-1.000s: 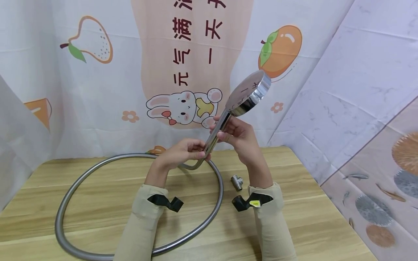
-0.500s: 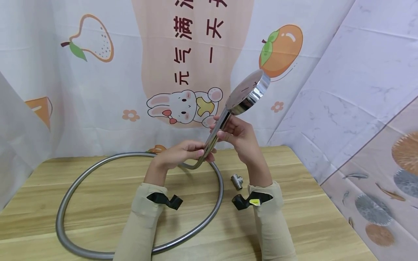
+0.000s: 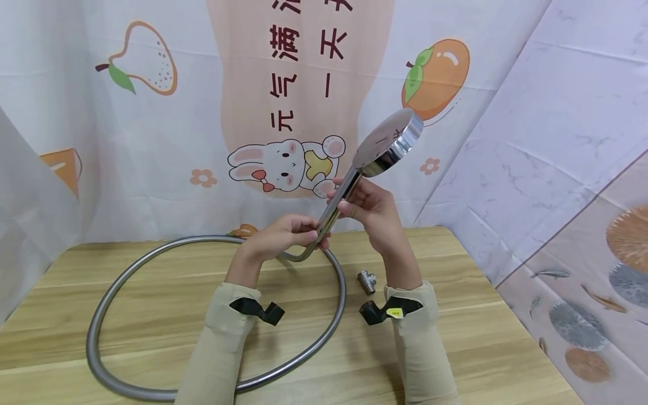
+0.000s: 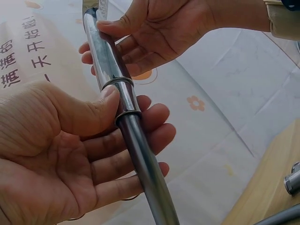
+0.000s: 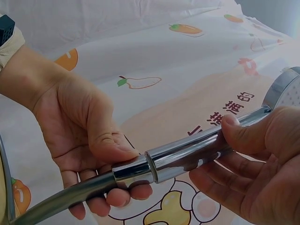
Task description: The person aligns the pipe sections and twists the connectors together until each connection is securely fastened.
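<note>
A chrome shower head (image 3: 388,142) is held up, tilted, above the back of the table. My right hand (image 3: 372,211) grips its handle (image 5: 187,149) between thumb and fingers, below the round head. Lower down, my left hand (image 3: 278,239) pinches the hose's chrome connector (image 4: 126,96) at the end of the handle. In the left wrist view the connector sits right against the handle's end, with the thumb on it and the fingers behind. The grey metal hose (image 3: 101,315) runs from the connector and lies in a large loop on the table.
A small chrome tee fitting (image 3: 367,282) lies on the wooden table (image 3: 455,337), right of the hose loop. Printed curtains (image 3: 177,140) hang right behind the table, and another (image 3: 536,169) runs along its right side.
Both hands stay on the shower head and hose connector. The shower head has shifted very slightly right, and the left fingers have moved a little around the connector.
</note>
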{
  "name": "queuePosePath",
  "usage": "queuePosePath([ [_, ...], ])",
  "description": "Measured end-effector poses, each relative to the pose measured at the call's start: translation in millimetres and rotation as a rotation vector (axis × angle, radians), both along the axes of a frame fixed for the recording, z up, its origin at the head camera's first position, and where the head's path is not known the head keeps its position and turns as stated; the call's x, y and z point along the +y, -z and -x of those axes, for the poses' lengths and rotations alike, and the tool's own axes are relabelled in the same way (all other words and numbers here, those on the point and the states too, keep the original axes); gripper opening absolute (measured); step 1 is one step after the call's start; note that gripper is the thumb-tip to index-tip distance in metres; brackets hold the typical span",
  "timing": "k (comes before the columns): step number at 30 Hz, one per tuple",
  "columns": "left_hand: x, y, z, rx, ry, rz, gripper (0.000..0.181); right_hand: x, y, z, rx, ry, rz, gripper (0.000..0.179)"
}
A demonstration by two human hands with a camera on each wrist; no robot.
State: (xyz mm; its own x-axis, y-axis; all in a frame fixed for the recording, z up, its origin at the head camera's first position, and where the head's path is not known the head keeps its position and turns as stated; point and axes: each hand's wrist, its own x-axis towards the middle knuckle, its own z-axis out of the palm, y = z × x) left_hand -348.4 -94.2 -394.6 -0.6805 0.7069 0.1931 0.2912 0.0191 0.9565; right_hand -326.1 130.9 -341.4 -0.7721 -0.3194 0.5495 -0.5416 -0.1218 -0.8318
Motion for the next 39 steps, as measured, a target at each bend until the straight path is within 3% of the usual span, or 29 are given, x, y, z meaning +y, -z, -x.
queuePosePath([
  [5, 2.0, -1.6, -0.9, -0.040, -0.076, 0.006, 0.028, 0.8, -0.3, 0.2, 0.001, 0.001, 0.006, 0.037],
  [10, 4.3, -3.3, -2.0, -0.079, -0.107, -0.002, 0.025, 1.2, -1.0, -0.4, 0.002, 0.002, 0.008, 0.036],
  [15, 2.7, -2.8, -2.3, -0.084, -0.061, -0.023, 0.023, 0.8, -1.1, -0.9, -0.010, 0.006, 0.005, 0.037],
  [22, -3.4, -0.9, -0.2, -0.013, 0.097, -0.021, 0.034, 0.9, -0.4, -0.8, -0.009, 0.016, -0.014, 0.036],
  [25, -4.4, -0.5, 0.4, -0.012, 0.128, -0.013, 0.039, 0.5, -0.4, -0.3, -0.006, 0.015, -0.019, 0.036],
  [30, -4.3, -0.2, 0.8, 0.002, 0.119, -0.004, 0.036, 0.4, -0.6, 0.0, -0.008, 0.012, -0.016, 0.036],
  [39, -1.9, 1.0, 1.2, -0.009, 0.033, 0.002, 0.031, 2.0, -0.6, -0.6, 0.010, 0.025, -0.012, 0.035],
])
